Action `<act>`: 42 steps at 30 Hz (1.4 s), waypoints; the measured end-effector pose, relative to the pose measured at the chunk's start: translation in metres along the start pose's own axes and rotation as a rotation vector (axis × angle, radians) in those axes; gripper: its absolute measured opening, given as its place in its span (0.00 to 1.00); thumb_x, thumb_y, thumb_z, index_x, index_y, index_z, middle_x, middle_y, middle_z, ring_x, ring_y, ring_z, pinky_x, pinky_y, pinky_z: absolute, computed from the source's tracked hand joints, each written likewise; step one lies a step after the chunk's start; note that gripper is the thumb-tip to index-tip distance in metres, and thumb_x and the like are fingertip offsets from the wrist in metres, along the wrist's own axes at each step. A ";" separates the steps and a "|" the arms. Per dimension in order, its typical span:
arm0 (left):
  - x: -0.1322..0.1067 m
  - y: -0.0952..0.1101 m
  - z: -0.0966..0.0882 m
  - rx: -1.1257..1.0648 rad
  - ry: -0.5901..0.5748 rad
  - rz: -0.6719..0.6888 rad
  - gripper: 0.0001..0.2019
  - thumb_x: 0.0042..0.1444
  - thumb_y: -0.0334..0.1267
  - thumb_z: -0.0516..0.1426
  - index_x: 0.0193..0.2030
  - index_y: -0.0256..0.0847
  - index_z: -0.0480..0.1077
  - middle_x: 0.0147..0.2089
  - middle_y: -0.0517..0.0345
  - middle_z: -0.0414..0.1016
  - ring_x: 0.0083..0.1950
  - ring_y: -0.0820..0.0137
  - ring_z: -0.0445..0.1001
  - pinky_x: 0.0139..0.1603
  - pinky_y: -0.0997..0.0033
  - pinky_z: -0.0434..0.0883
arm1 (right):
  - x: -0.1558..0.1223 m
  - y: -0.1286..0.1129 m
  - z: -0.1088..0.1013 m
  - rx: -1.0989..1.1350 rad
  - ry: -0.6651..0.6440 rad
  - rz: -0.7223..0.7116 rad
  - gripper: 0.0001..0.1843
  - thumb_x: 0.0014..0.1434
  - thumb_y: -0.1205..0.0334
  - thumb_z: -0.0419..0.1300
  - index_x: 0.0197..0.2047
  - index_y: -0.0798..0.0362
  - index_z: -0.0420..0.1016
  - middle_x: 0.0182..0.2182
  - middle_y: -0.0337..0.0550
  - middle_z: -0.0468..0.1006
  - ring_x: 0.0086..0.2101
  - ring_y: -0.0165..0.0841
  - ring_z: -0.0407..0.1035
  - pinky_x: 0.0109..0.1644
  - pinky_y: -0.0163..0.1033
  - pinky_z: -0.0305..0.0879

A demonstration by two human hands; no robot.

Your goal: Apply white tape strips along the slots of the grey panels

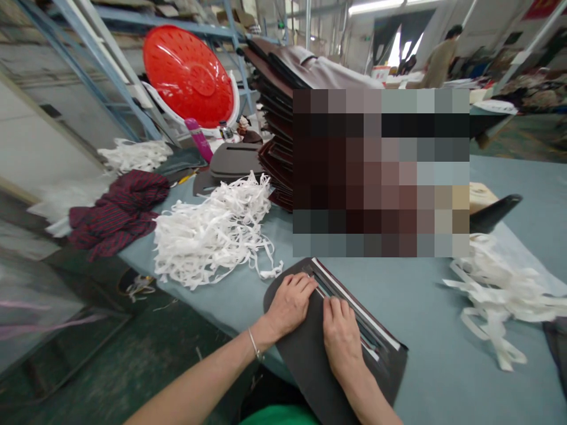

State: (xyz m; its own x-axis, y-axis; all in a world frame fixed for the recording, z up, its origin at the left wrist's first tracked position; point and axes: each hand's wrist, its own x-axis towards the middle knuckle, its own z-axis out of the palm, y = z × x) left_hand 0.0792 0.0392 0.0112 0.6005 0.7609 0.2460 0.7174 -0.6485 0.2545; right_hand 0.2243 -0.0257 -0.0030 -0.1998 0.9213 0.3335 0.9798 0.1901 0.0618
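A dark brown leather panel [305,360] with a zipper and a white strip along its far edge lies on the grey-blue table [434,366] in front of me. My left hand [290,304] rests on the panel's upper left part, fingers bent with their tips pressed at the zipper edge. My right hand [341,336] lies beside it on the panel, fingers together and curled down against the same edge. Neither hand lifts anything off the table.
A heap of white strips [212,230] lies left of the panel, another heap of strips [496,295] to the right. A tall stack of dark leather pieces [274,118] stands behind. A red checked cloth [117,212], a red round lid [188,74] and a pink bottle [199,139] are at the far left. A person [440,56] stands far back.
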 end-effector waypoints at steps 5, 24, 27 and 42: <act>-0.004 0.000 0.004 0.012 0.028 0.000 0.17 0.62 0.29 0.47 0.57 0.42 0.64 0.56 0.53 0.71 0.59 0.61 0.64 0.57 0.56 0.63 | -0.070 0.036 -0.008 -0.042 0.048 -0.077 0.20 0.57 0.76 0.50 0.52 0.61 0.69 0.44 0.55 0.71 0.44 0.45 0.64 0.46 0.48 0.64; -0.040 -0.073 -0.024 0.082 0.296 -0.399 0.15 0.60 0.27 0.47 0.50 0.41 0.67 0.48 0.50 0.72 0.51 0.62 0.68 0.55 0.55 0.61 | -0.097 0.082 -0.020 -0.081 0.070 0.042 0.14 0.61 0.54 0.50 0.42 0.50 0.74 0.40 0.53 0.74 0.36 0.44 0.68 0.30 0.45 0.61; -0.042 -0.077 -0.022 0.029 0.314 -0.419 0.12 0.61 0.28 0.47 0.45 0.41 0.69 0.41 0.53 0.71 0.46 0.63 0.69 0.51 0.59 0.63 | -0.089 0.069 -0.021 0.162 0.078 0.008 0.17 0.64 0.53 0.49 0.48 0.54 0.69 0.36 0.50 0.73 0.34 0.37 0.68 0.34 0.41 0.66; -0.043 -0.074 -0.021 -0.196 0.400 -0.477 0.06 0.63 0.35 0.49 0.39 0.41 0.67 0.38 0.58 0.73 0.42 0.69 0.71 0.48 0.65 0.65 | -0.031 0.044 -0.013 0.199 -0.016 -0.012 0.20 0.58 0.43 0.54 0.33 0.52 0.72 0.30 0.47 0.71 0.34 0.42 0.64 0.37 0.46 0.59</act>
State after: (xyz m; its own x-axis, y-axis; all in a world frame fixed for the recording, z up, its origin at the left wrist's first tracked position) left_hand -0.0072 0.0540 0.0011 0.0272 0.9230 0.3838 0.7723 -0.2632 0.5782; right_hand 0.2738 -0.0506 0.0017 -0.2130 0.9236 0.3188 0.9570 0.2629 -0.1224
